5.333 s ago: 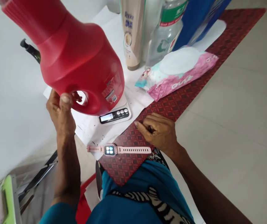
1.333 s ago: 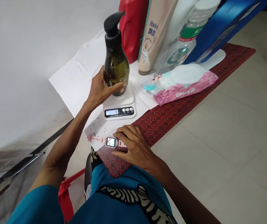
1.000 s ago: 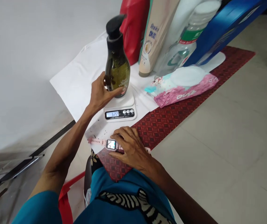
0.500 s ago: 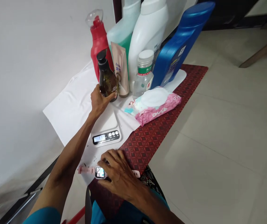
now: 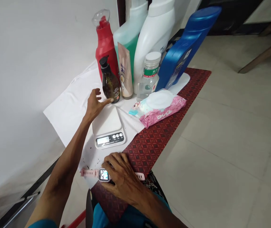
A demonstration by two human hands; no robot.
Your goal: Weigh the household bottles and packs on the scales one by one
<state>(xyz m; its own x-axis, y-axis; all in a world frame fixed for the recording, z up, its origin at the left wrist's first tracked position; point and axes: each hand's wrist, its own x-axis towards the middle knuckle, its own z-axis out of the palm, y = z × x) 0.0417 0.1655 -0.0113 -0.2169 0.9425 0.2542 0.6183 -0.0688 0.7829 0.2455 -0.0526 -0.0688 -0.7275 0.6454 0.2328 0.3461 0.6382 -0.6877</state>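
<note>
A dark brown pump bottle (image 5: 111, 84) stands upright on the white cloth behind the scale. My left hand (image 5: 95, 106) is open beside it, fingers apart, with the thumb at or very near the bottle's base. Below that hand sits a white digital scale (image 5: 107, 122), its plate bare and its display lit. Near the table's front edge lies a smartwatch (image 5: 104, 174) with a pink strap, its screen lit. My right hand (image 5: 121, 174) is closed over it, bent fingers on the far side and thumb on the near side, hiding part of the strap.
Behind stand a red bottle (image 5: 105, 47), a beige tube (image 5: 125, 72), a green bottle (image 5: 127, 34), a white bottle (image 5: 153, 38), a clear jar (image 5: 149, 76) and a blue bottle (image 5: 185, 47). A pink wipes pack (image 5: 159, 107) lies right of the scale, on cloth and red patterned tabletop (image 5: 147, 145).
My left hand has let go of the brown pump bottle and drawn slightly left, its fingers opening. The scale's display reading has changed. My right hand stays on the smartwatch.
</note>
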